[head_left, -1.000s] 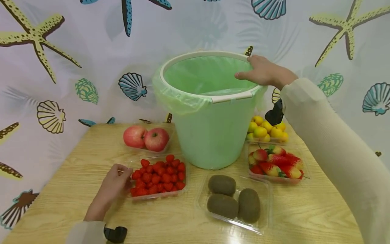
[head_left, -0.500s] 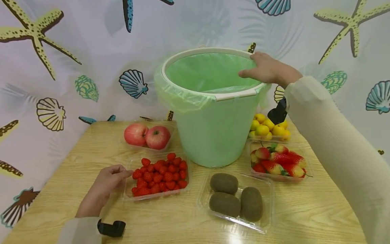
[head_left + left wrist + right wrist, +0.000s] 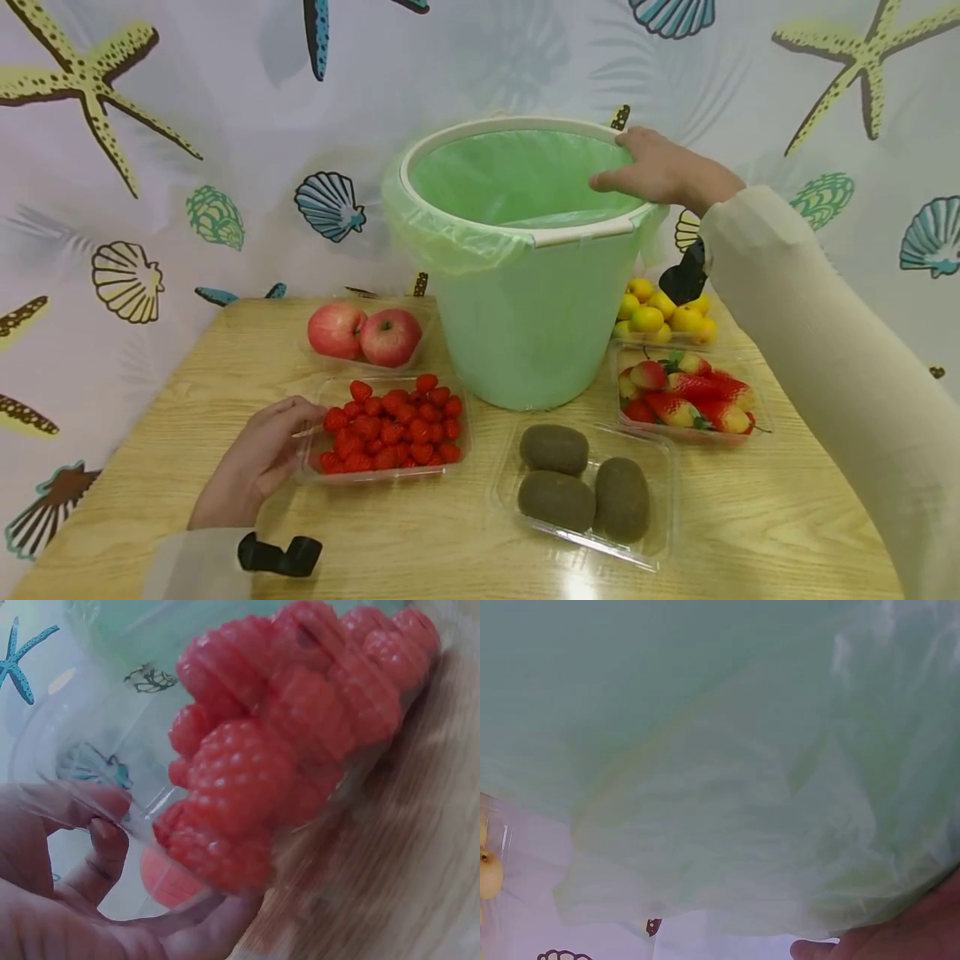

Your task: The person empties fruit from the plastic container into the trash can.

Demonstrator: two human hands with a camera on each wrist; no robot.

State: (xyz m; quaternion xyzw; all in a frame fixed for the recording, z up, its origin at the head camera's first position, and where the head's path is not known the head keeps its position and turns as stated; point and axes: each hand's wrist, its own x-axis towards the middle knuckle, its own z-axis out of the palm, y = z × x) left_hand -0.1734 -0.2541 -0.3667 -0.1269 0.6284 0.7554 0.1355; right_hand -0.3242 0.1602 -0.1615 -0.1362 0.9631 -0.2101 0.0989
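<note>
- Raspberries point(image 3: 390, 429) fill a clear plastic tray point(image 3: 375, 477) on the wooden counter point(image 3: 217, 375), at eight o'clock from the base of the bucket, taking twelve as towards the patterned cloth point(image 3: 247, 100).
- Left of the two hands: the left hand point(image 3: 255, 458) is at the tray's nine o'clock end, its fingers bent and its thumb apart from them; it holds that end by the clear plastic, as the left wrist view shows.
- Right hand point(image 3: 663, 171): spread, with the thumb stretched out over the opening, it rests on the rim at three o'clock of the green bucket point(image 3: 517, 333).
- A thin green liner point(image 3: 450, 246) covers the inside of the bucket and hangs over the outside of its rim.
- Two apples point(image 3: 392, 336) sit in a clear tray at ten o'clock from the bucket's base, just beyond the raspberries.
- Three kiwis point(image 3: 557, 500) lie in another tray at five o'clock.
- Strawberries point(image 3: 690, 396) lie in a tray between three and four o'clock.
- Small yellow fruits point(image 3: 647, 321) are gathered at two o'clock, partly hidden behind the right wrist's black strap device point(image 3: 684, 279).
</note>
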